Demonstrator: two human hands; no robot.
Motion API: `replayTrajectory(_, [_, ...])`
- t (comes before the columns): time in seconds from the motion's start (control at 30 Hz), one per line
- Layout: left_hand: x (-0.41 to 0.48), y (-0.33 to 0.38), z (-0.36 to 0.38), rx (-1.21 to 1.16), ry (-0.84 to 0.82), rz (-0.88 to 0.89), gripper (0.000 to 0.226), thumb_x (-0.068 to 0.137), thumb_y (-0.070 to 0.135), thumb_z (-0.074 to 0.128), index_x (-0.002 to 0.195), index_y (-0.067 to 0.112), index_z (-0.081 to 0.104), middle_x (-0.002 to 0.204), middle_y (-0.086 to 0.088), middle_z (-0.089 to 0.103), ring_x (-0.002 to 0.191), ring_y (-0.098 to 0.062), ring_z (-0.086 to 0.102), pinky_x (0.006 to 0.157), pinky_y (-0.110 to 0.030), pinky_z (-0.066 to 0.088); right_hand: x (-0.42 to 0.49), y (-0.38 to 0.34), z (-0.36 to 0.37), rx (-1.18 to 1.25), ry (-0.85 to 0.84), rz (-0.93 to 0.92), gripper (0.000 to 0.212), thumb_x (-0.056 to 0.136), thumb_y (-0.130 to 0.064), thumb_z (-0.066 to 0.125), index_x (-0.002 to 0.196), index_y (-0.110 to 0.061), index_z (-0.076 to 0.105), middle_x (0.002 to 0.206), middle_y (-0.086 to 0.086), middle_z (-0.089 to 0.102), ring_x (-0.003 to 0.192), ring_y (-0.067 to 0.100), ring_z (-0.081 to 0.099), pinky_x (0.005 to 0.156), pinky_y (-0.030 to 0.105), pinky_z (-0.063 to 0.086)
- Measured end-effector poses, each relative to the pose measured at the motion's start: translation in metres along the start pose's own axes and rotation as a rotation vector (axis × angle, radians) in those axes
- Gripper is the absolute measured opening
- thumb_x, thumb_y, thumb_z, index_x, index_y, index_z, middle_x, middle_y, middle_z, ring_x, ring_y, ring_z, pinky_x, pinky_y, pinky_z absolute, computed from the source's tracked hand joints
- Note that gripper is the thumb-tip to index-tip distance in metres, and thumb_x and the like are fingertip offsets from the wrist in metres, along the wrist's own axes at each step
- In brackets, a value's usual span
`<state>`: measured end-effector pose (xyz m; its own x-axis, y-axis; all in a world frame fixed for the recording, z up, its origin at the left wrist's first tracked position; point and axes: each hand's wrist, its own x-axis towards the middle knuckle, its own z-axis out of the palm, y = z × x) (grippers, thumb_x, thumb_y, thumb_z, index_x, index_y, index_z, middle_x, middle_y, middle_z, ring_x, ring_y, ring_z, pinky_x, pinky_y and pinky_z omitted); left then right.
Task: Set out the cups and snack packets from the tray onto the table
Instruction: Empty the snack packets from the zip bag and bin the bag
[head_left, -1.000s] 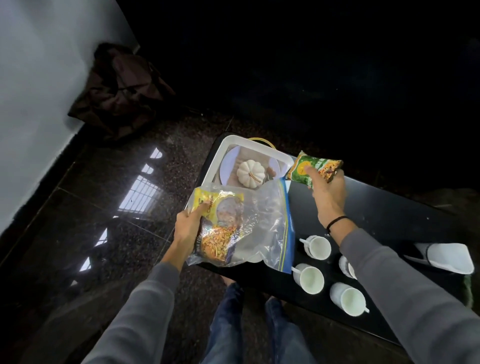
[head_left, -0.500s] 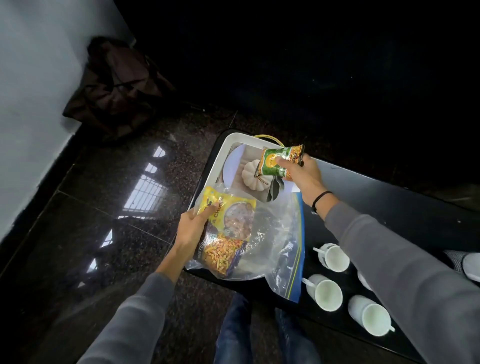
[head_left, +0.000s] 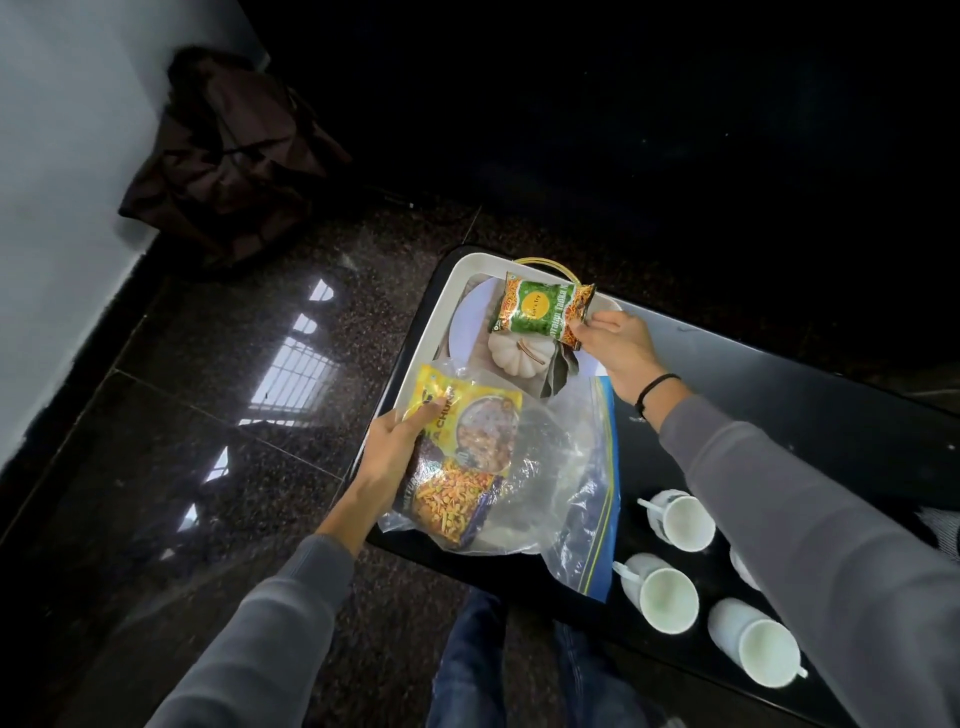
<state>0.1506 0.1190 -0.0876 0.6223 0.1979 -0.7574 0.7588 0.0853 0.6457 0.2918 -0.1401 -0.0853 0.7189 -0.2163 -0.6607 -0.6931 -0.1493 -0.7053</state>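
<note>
My right hand (head_left: 618, 348) pinches a green snack packet (head_left: 540, 310) by its right edge, holding it over the white tray (head_left: 415, 364) at the table's left end. My left hand (head_left: 387, 457) grips a clear zip bag (head_left: 550, 483) with a blue seal; inside it are a yellow snack packet (head_left: 462, 421) and a dark packet of orange sticks (head_left: 447, 499). The bag hangs over the tray's near end. Several white cups (head_left: 667, 597) stand on the black table (head_left: 810, 415) to the right, partly hidden by my right sleeve.
In the tray lie a white pumpkin ornament (head_left: 519, 356) and a pale plate (head_left: 462, 327). A dark bag (head_left: 228, 156) is slumped against the white wall at the upper left. Glossy dark floor surrounds the table. My jeans show below.
My right hand has carried the green packet leftward from over the table to above the tray. My left hand still holds the zip bag, a little lower and nearer.
</note>
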Motion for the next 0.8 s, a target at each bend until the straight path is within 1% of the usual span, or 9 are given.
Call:
replayTrajectory(0.13, [-0.002,-0.001,0.004,-0.034,-0.008,-0.011,0.026,0.083,0.04,0.079,0.074,0.016,0.081,0.078,-0.01,0.08,0.068,-0.024,0.077,0.061,-0.032,0.06,-0.013,0.009,-0.008,0.023,0.027,0.01,0.049,0.089,-0.005,0.077,0.133,0.003,0.057,0.125,0.016,0.068,0.116,0.024,0.065,0.108,0.033,0.049])
replayTrajectory(0.27, [-0.006,0.0,0.01,-0.095,0.043,-0.043,0.04,0.082,0.045,0.079,0.102,0.011,0.077,0.092,-0.009,0.08,0.091,-0.031,0.076,0.087,-0.046,0.06,-0.031,0.015,-0.019,0.053,0.131,-0.062,0.019,0.088,-0.002,0.073,0.104,-0.011,0.07,0.102,0.006,0.074,0.085,0.009,0.069,0.082,0.019,0.055])
replayTrajectory(0.37, [-0.011,0.0,0.015,-0.123,0.109,-0.046,0.047,0.081,0.049,0.078,0.107,0.01,0.076,0.099,-0.01,0.079,0.103,-0.034,0.073,0.099,-0.052,0.054,-0.053,0.019,-0.027,0.126,0.169,-0.034,0.016,0.087,-0.004,0.07,0.086,-0.02,0.069,0.083,-0.002,0.071,0.073,0.008,0.063,0.067,0.019,0.051])
replayTrajectory(0.47, [-0.016,0.0,0.022,-0.182,0.157,-0.096,0.078,0.07,0.06,0.079,0.125,0.007,0.067,0.123,-0.015,0.071,0.118,-0.036,0.065,0.106,-0.056,0.047,-0.073,0.023,-0.034,0.328,0.143,0.097,0.02,0.087,-0.006,0.064,0.068,-0.012,0.065,0.056,-0.002,0.063,0.058,0.015,0.054,0.056,0.025,0.046])
replayTrajectory(0.53, [-0.018,0.0,0.026,-0.197,0.163,-0.135,0.097,0.061,0.069,0.077,0.135,0.008,0.06,0.133,-0.015,0.065,0.123,-0.037,0.061,0.107,-0.056,0.046,-0.085,0.024,-0.038,0.333,0.039,0.204,0.019,0.084,-0.013,0.067,0.066,-0.009,0.072,0.06,0.0,0.071,0.057,0.015,0.06,0.055,0.024,0.049])
replayTrajectory(0.6, [-0.019,-0.001,0.027,-0.176,0.154,-0.125,0.088,0.062,0.072,0.074,0.126,0.011,0.067,0.126,-0.014,0.07,0.118,-0.036,0.065,0.106,-0.056,0.047,-0.093,0.027,-0.038,0.219,-0.122,0.233,0.008,0.075,-0.014,0.076,0.072,-0.009,0.081,0.077,0.007,0.078,0.07,0.017,0.068,0.067,0.024,0.053])
replayTrajectory(0.7, [-0.019,-0.003,0.031,-0.166,0.129,-0.098,0.043,0.078,0.058,0.074,0.087,0.016,0.081,0.094,-0.012,0.08,0.092,-0.032,0.075,0.098,-0.053,0.054,-0.093,0.033,-0.036,0.294,-0.297,0.225,0.015,0.093,0.005,0.061,0.098,0.009,0.075,0.086,0.019,0.077,0.078,0.022,0.075,0.081,0.027,0.062])
replayTrajectory(0.73, [-0.019,-0.002,0.031,-0.182,0.105,-0.095,0.036,0.083,0.051,0.074,0.083,0.015,0.082,0.089,-0.012,0.08,0.084,-0.029,0.076,0.094,-0.051,0.057,-0.092,0.032,-0.034,0.299,-0.357,0.219,0.02,0.099,0.007,0.052,0.103,0.012,0.071,0.09,0.02,0.074,0.075,0.02,0.076,0.078,0.025,0.063])
replayTrajectory(0.8, [-0.019,-0.001,0.031,-0.219,0.036,-0.104,0.035,0.087,0.044,0.074,0.095,0.01,0.081,0.095,-0.015,0.08,0.08,-0.029,0.077,0.083,-0.045,0.061,-0.092,0.026,-0.025,0.239,-0.502,0.215,0.024,0.103,0.008,0.042,0.104,0.005,0.066,0.093,0.018,0.068,0.067,0.012,0.075,0.066,0.02,0.061])
